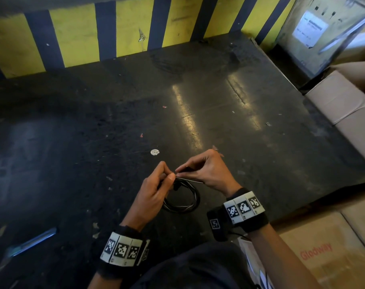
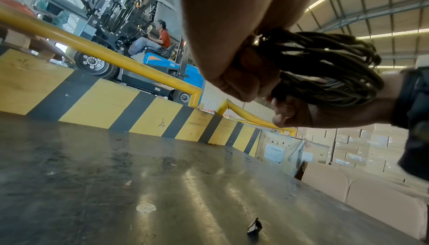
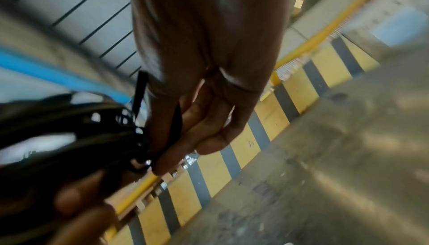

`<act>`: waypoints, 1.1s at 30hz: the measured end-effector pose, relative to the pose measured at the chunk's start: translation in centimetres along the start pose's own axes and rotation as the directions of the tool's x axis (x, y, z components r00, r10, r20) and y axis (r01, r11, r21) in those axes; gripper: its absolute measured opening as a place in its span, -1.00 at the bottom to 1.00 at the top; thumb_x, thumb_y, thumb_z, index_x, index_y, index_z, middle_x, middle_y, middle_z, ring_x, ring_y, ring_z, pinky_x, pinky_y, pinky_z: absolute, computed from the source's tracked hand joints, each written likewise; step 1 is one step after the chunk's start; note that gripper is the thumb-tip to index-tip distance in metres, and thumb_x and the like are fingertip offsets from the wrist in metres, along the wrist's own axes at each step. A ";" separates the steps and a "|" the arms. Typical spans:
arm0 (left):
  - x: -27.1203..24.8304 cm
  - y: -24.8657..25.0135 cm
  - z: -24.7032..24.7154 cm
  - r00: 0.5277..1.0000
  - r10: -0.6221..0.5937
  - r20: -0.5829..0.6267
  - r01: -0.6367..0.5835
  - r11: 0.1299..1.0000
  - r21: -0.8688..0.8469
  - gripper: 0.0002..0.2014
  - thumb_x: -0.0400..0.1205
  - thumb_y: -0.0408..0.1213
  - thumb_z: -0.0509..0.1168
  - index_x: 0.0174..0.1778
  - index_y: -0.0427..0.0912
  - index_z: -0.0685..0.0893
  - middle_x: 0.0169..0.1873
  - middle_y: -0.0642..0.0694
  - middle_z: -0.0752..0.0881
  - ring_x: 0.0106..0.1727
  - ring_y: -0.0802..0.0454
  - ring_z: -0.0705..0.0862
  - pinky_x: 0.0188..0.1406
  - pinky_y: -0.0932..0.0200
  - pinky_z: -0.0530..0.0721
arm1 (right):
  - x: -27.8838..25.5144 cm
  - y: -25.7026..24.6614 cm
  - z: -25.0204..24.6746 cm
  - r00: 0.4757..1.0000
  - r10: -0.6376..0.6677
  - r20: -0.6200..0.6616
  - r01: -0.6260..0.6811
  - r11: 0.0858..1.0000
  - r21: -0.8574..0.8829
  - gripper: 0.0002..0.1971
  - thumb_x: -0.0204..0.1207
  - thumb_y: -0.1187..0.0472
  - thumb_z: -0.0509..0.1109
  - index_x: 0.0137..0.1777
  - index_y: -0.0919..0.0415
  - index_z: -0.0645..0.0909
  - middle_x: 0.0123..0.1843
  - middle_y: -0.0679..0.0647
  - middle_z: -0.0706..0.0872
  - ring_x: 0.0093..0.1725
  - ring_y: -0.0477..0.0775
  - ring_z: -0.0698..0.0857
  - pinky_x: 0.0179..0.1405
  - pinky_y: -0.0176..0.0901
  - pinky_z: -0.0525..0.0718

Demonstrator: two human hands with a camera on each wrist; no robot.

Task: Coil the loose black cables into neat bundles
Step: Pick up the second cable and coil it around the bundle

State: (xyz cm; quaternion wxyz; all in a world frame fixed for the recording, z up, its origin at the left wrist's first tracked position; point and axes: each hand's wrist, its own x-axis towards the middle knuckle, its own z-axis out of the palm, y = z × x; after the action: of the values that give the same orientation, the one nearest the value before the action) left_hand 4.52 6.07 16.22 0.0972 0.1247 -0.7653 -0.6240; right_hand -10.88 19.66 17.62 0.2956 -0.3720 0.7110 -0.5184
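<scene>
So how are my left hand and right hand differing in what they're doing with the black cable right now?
The left hand grips the coiled cable where its loops gather, while the right hand pinches only a thin black strip at the top of the coil. The left hand's fingers wrap the bundle; the right hand's fingertips meet in a fine pinch. Both hold the coil above the dark floor.

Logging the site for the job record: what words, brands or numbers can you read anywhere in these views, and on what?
"Glodway", red print, on the cardboard box at lower right of the head view.
Forklift mast: white script lettering, too blurred to read surely.
White paper label on the wrapped crate: print too small.
Wristband squares: coded patterns, no words.
Stacked cartons: labels too small.
</scene>
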 end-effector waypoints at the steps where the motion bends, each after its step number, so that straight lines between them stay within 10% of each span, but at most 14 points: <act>1: -0.1 0.0 0.0 1.000 -0.001 -0.005 0.001 1.000 0.010 -0.85 0.80 -0.33 0.17 -0.10 -0.14 0.52 -0.43 -0.02 0.55 -0.40 0.08 0.52 -0.34 0.31 0.57 | -0.1 -0.1 -0.2 0.999 0.051 0.019 -0.052 0.996 0.072 -0.82 0.40 0.34 0.68 -0.03 0.39 0.87 -0.14 0.19 0.92 -0.09 -0.01 0.90 0.01 -0.51 0.68; 5: -0.4 0.1 0.1 1.000 0.003 -0.028 -0.003 1.000 -0.005 -0.84 0.79 -0.28 0.16 -0.10 -0.19 0.51 -0.43 -0.02 0.55 -0.43 0.06 0.50 -0.40 0.30 0.55 | -0.4 -0.4 -1.0 0.972 0.213 0.097 -0.230 0.946 0.227 -0.83 0.53 0.38 0.55 0.05 0.50 0.81 -0.24 -0.01 0.90 -0.18 -0.23 0.84 -0.11 -0.73 0.60; 9: -0.6 0.2 0.5 0.998 0.007 -0.067 -0.009 1.000 -0.029 -0.77 0.72 -0.06 0.18 -0.12 -0.14 0.50 -0.44 -0.02 0.53 -0.44 -0.01 0.48 -0.45 0.03 0.50 | -0.6 -0.3 -1.1 0.960 0.215 0.177 -0.245 0.955 0.165 -0.77 0.64 0.27 0.46 0.15 0.43 0.81 0.06 0.28 0.89 0.06 0.06 0.84 0.22 -0.10 0.76; 17: -0.5 0.7 1.4 0.996 0.069 -0.047 -0.063 0.990 0.125 -0.82 0.78 -0.37 0.20 -0.11 -0.03 0.50 -0.39 0.06 0.60 -0.46 0.17 0.50 -0.48 0.29 0.47 | -1.6 -1.3 -2.3 0.896 0.320 0.308 -0.382 0.909 0.169 -0.48 0.83 0.02 0.06 0.30 0.40 0.74 0.12 0.20 0.87 0.16 0.01 0.85 0.15 -0.37 0.74; 25: -0.4 0.8 2.2 0.970 0.046 -0.237 0.000 0.982 0.187 -0.71 0.71 -0.42 0.32 -0.27 -0.03 0.48 -0.44 0.09 0.61 -0.46 0.21 0.55 -0.48 0.39 0.48 | -3.1 -1.2 -2.7 0.910 0.200 0.364 -0.224 0.974 0.025 -0.44 0.50 0.30 0.60 0.51 0.17 0.59 0.40 0.00 0.75 0.41 -0.16 0.71 0.49 -0.22 0.62; 33: -0.2 1.0 2.7 0.970 0.033 -0.241 0.005 0.987 0.159 -0.74 0.70 -0.39 0.35 -0.28 -0.15 0.49 -0.46 0.05 0.60 -0.48 0.20 0.54 -0.47 0.37 0.46 | -3.3 -0.5 -0.7 0.979 0.070 0.193 -0.054 0.995 -0.088 -0.47 0.34 0.41 0.66 0.32 0.18 0.69 0.22 0.01 0.82 0.26 -0.18 0.77 0.37 -0.28 0.68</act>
State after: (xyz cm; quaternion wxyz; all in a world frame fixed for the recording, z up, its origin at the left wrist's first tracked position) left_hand 3.77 8.84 16.68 0.1842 0.2020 -0.7957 -0.5405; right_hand -9.50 22.66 18.38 0.3645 -0.4106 0.7104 -0.4402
